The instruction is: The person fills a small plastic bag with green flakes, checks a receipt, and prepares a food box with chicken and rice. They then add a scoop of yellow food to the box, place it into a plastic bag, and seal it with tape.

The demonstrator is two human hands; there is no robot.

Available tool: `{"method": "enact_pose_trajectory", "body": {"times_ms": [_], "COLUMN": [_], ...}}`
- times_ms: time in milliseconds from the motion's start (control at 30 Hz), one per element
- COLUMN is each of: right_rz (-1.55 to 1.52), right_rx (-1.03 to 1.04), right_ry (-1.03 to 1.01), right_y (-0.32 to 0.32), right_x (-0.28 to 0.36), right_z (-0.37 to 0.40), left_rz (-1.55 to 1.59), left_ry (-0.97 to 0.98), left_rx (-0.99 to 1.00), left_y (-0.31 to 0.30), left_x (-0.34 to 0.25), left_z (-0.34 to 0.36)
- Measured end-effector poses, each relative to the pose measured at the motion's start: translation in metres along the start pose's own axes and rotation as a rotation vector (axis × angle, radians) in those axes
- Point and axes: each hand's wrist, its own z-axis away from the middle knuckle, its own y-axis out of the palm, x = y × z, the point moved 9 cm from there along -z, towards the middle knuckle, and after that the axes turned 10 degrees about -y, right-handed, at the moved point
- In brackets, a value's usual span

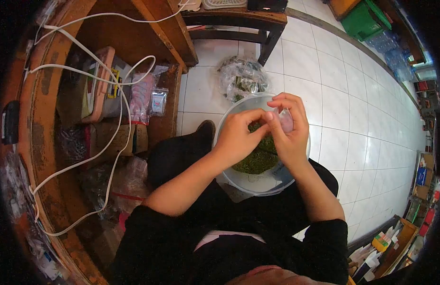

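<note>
- Green, fine and matted, the shreds [255,162] lie in the tub [273,191] below our hands, with pale plastic showing at the near side.
- We have the tub, round and cloudy, between our knees, probably so both hands are free and anything dropped lands inside; whether it rests on our lap or on something lower, we cannot tell.
- Our right hand [291,135] is curled around a small bag [286,122], thin, clear and crinkled with a pinkish look; the grip seems light, perhaps because such film creases easily.
- Our left hand [245,135] has its fingertips drawn together, just beside our right thumb; we cannot tell what, if anything, they pinch.
- Both our hands sit high over the tub, likely so the fine work stays in sight.
- Just beyond the rim, a sack [243,78] of clear, wrinkled plastic sits on the floor [331,114], dark green scraps inside, apparently within our reach.
- Glossy white tiles make up that floor, their joints forming a grid.
- To our left, a white cable [118,83] loops across the worn wooden cabinet [37,142], near a glossy pink packet [141,95].
- Ahead of us stands a dark wooden desk [234,18].
</note>
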Motion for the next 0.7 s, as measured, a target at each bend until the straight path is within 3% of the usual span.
{"method": "enact_pose_trajectory", "body": {"times_ms": [100,233,333,500,633,700], "right_rz": [-0.062,-0.069,-0.073,-0.047,0.320,0.379], "right_rx": [0.032,-0.004,-0.009,0.012,-0.173,-0.251], "right_ry": [0.177,0.215,0.249,0.282,0.121,-0.018], "right_y": [-0.005,-0.026,-0.038,-0.056,-0.088,-0.098], "right_x": [-0.016,-0.020,-0.027,-0.032,-0.010,0.005], "right_z": [0.010,0.009,0.009,0.008,0.003,0.003], "left_rz": [0.305,0.529,0.420,0.536,0.527,0.243], "left_ry": [-0.120,-0.175,-0.151,-0.181,-0.284,-0.072], "left_rx": [0.067,0.078,0.141,0.218,0.191,0.073], "left_y": [0.007,0.005,0.004,0.012,0.012,0.004], "left_x": [0.024,0.021,0.017,0.014,0.024,0.015], "left_z": [-0.008,-0.008,-0.008,-0.009,-0.012,-0.014]}}
